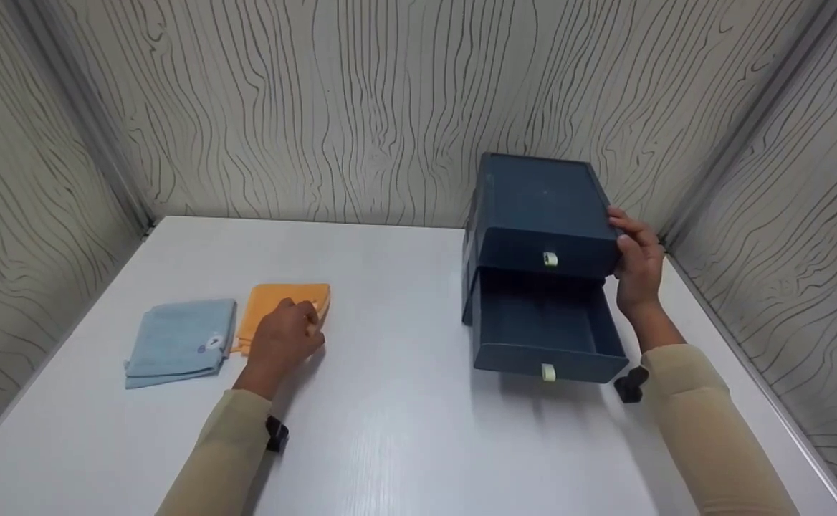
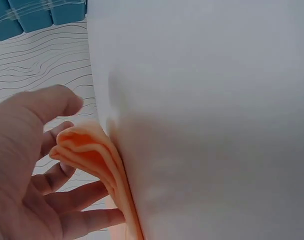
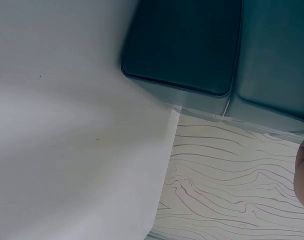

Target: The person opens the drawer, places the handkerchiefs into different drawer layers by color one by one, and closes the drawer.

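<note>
A folded orange cloth point(image 1: 275, 297) lies on the table, with my left hand point(image 1: 287, 340) at its right edge. In the left wrist view, the folded edge of the orange cloth point(image 2: 87, 147) rises between thumb and fingers. Those fingers point(image 2: 84, 195) touch the cloth while the thumb stands apart from it. On the right stands a dark blue drawer unit point(image 1: 540, 193), its lower drawer point(image 1: 533, 315) pulled out with nothing inside. My right hand point(image 1: 639, 265) rests against the unit's upper right side, fingertips over the top edge, thumb near the front corner.
Left of the orange cloth lies a folded light blue cloth point(image 1: 182, 340) with a small round patch. The upper drawer point(image 1: 519, 251) is closed and bears a pale pull tab. Patterned walls point(image 1: 361, 107) stand behind and beside the white table point(image 1: 397, 430).
</note>
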A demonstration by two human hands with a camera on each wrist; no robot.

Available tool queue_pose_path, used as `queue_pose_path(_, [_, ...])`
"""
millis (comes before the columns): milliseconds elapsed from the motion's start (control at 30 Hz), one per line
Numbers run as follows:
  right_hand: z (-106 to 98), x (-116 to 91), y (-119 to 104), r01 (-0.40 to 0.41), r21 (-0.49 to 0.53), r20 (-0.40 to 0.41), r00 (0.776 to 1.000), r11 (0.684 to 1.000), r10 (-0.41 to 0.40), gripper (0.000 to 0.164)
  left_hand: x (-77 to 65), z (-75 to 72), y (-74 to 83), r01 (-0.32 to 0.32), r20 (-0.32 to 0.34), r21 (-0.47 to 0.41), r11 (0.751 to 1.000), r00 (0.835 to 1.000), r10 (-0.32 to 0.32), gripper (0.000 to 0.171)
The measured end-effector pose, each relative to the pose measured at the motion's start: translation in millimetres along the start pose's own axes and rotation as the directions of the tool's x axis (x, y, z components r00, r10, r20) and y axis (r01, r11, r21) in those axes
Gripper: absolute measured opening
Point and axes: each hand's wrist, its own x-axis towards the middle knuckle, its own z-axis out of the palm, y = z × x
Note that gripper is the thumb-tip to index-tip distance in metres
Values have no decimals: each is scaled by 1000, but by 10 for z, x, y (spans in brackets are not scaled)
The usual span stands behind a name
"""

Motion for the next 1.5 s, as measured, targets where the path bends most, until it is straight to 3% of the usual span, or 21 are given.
queue_pose_path(133, [-1,13,3,13,7,8,1000,1000,-13,26,20,-14,-21,8,-17,-6,1000,1000,-8,17])
queue_pose_path(267, [3,16,-2,6,28,20,1000,1000,-6,27,41,-79,-59,74,-15,-73,995,997,-75,28])
queue_pose_path(400, [9,4,-13,-15,11,16,1000,1000,15,27,63,-166,-120,160,14,-169,973,987,-160,33])
queue_pose_path(533, [15,-3,-14,-23,-1,12,1000,1000,23,26,41,-217,-147,191,14,-226,955,981,-193,33])
queue_pose_path(800, [18,6,15,-6,18,0,1000,1000,6,25,0,-233,-92,94,-146,-278,956,980,-139,27])
queue_pose_path(1100, [18,-14,28,1,43,-7,1000,999,-1,24,-67,-308,84,1,-264,-291,957,961,-81,21])
queue_pose_path(1300, [20,-26,11,-26,34,-5,1000,999,26,26,-104,-367,233,-107,-343,-265,958,939,10,20])
queue_pose_path(1400, [16,-35,3,-45,18,-5,999,999,45,26,-132,-407,348,-130,-349,-260,957,936,32,19])
queue_pose_path(1500, [13,-40,-1,-48,2,-3,999,999,48,27,-167,-449,491,-108,-316,-279,954,948,15,19])
